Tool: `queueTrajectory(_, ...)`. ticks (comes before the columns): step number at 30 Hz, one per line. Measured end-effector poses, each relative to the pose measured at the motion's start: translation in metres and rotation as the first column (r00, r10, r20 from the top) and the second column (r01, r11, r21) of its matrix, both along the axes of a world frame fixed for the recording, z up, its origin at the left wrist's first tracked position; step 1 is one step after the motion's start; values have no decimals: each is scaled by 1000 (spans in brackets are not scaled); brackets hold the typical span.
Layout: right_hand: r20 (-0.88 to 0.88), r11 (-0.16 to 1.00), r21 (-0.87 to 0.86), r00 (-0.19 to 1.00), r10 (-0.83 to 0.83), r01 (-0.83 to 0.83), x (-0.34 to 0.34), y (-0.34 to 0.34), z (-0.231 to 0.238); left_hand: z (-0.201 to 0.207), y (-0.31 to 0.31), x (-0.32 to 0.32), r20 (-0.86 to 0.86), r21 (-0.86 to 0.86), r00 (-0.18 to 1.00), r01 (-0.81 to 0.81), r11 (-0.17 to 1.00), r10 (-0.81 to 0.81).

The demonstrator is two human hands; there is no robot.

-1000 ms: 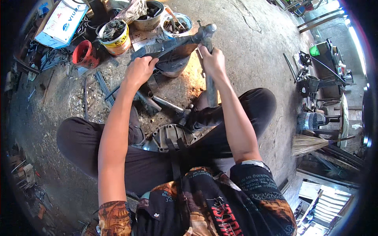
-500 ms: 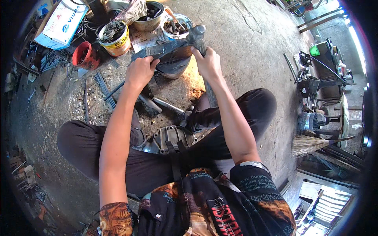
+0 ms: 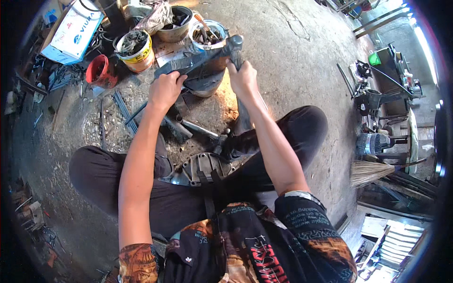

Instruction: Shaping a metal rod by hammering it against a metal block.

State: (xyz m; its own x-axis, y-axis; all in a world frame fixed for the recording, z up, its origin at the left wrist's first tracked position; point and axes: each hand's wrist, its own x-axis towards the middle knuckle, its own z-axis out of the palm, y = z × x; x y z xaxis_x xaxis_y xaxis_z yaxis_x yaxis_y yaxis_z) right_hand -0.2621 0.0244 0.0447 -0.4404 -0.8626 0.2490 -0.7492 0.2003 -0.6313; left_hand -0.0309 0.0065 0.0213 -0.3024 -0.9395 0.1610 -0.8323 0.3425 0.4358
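Note:
My left hand [image 3: 163, 90] is closed around the near end of a dark, flat metal bar [image 3: 191, 62], thumb on top. The bar slants up to the right over a dark, rounded block or container [image 3: 206, 86]; whether it rests on that is hidden. My right hand [image 3: 243, 81] is wrapped round a hammer [image 3: 233, 43] close below its head, and the handle hangs down along my forearm. The hammer head is at the bar's far right end; I cannot tell if they touch. Between my legs lies a cast metal housing [image 3: 205, 166].
Ahead stand a white bucket of metal bits [image 3: 207, 35], a yellow-white bucket [image 3: 136, 51], a red bucket [image 3: 100, 70] and a cardboard box [image 3: 72, 33]. Metal rods [image 3: 125, 113] and a metal pipe tool [image 3: 200, 128] lie on the floor. To the right are a broom [image 3: 370, 173] and a motor [image 3: 373, 144].
Both hands, with the bar and the hammer, have shifted slightly left and down in the view. Both grips stay the same.

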Motion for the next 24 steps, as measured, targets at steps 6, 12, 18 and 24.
queueTrajectory(6, 362, 976, 212, 932, -25, -56, -20, 10, 8, -4, 0, 2, 13, 38, 1000, -14, 999, 14)
queueTrajectory(12, 286, 987, 148, 958, 12, -56, -11, 8, 17, -8, -4, 3, -7, 75, 1000, -26, 997, 27)
queueTrajectory(18, 197, 996, -30, 976, 90, -86, -5, 3, 0, 0, -10, 2, 23, 165, 1000, -22, 986, 18)
queueTrajectory(24, 88, 991, 45, 989, 121, -125, 5, 20, 56, 0, -12, 6, -22, 190, 1000, -5, 982, 10)
